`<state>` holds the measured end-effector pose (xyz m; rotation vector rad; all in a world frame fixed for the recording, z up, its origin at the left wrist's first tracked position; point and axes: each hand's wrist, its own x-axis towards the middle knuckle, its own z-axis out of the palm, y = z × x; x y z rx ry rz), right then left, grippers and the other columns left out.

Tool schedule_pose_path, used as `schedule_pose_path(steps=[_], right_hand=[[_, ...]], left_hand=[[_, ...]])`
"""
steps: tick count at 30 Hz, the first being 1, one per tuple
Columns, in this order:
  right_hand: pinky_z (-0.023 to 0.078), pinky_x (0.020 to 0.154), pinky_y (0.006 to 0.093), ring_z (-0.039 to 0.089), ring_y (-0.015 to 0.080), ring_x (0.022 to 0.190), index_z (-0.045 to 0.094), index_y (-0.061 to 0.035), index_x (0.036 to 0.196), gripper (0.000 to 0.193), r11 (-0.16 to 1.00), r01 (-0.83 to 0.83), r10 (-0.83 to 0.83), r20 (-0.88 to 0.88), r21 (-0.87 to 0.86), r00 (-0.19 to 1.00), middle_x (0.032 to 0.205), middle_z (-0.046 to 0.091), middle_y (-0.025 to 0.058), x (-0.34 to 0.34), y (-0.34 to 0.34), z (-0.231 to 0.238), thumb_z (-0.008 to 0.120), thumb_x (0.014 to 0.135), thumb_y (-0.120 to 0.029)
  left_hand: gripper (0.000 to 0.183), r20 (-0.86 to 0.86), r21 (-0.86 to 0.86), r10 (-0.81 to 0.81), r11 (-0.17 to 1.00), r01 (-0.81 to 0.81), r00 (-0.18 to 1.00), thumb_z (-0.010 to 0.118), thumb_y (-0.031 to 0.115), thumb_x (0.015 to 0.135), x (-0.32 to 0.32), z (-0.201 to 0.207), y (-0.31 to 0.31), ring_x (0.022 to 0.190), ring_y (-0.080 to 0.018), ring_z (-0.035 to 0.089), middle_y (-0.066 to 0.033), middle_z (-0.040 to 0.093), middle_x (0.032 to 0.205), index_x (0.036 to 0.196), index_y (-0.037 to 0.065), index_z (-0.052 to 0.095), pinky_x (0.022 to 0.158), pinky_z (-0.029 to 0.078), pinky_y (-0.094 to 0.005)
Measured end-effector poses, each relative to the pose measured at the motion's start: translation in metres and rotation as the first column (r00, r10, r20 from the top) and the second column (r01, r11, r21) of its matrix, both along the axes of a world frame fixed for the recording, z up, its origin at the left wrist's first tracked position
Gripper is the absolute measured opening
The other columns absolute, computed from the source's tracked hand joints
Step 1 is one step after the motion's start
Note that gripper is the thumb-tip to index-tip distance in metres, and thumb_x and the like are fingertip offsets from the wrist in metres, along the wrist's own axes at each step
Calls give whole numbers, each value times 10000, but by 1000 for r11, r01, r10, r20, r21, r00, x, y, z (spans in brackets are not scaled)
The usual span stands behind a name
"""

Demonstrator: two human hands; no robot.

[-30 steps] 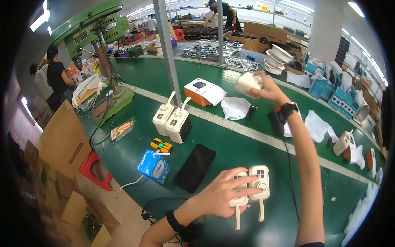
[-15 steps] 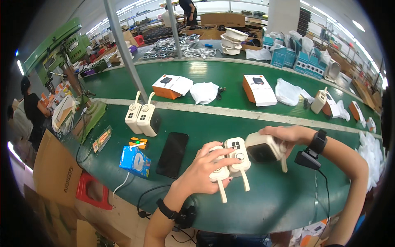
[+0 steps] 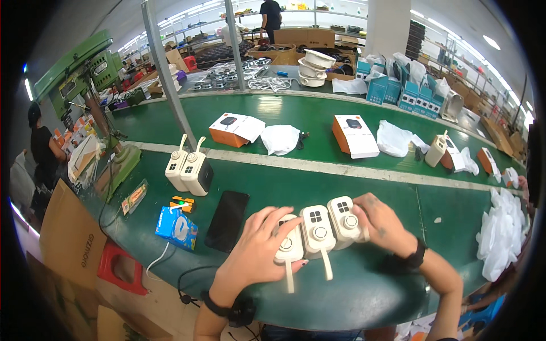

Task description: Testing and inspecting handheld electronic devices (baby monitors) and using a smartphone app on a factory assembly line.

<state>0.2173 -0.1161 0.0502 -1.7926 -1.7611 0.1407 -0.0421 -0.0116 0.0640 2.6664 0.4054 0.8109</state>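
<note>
Three cream box-shaped devices stand side by side in a row on the green table, each with a round knob, a dark four-square panel and a strap loop. My left hand (image 3: 250, 247) is closed round the left device (image 3: 288, 250), thumb low on its near side. The middle device (image 3: 316, 227) is pressed between its neighbours, its strap pointing toward me. My right hand (image 3: 387, 224) grips the right device (image 3: 342, 215) from its right side, partly covering its strap. Two matching devices (image 3: 196, 173) stand together farther back on the left.
Left of my left hand lie a black phone (image 3: 227, 220), a blue box (image 3: 177, 227) and a small orange item (image 3: 182, 204). White-and-orange cartons (image 3: 355, 136) and plastic bags rest on the belt beyond a pale rail (image 3: 273, 160). A metal post (image 3: 165, 74) rises at left.
My right hand has brought the third device leftward, turned its knob side up and set it against the other two. My left hand stays on the left device.
</note>
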Motion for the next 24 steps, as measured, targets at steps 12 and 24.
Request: schedule_pose_path(steps=[12, 24], right_hand=[[412, 913, 413, 546, 313, 1018, 588, 16, 1115, 336, 975, -214, 178, 345, 68, 922, 1120, 571, 156, -17, -7, 22, 553, 884, -225], [348, 933, 471, 465, 364, 1048, 607, -115, 1187, 384, 993, -108, 81, 399, 45, 913, 1121, 475, 220, -57, 2, 25, 573, 874, -333]], left_hand=[[611, -43, 116, 229, 968, -222, 973, 759, 278, 696, -1, -22, -29, 1167, -364, 473, -155, 515, 1250, 1203, 15, 542, 957, 400, -437], [547, -25, 160, 257, 955, -250, 966, 745, 289, 708, -6, -22, -25, 1152, -351, 474, -120, 524, 1238, 1201, 113, 585, 902, 436, -431]])
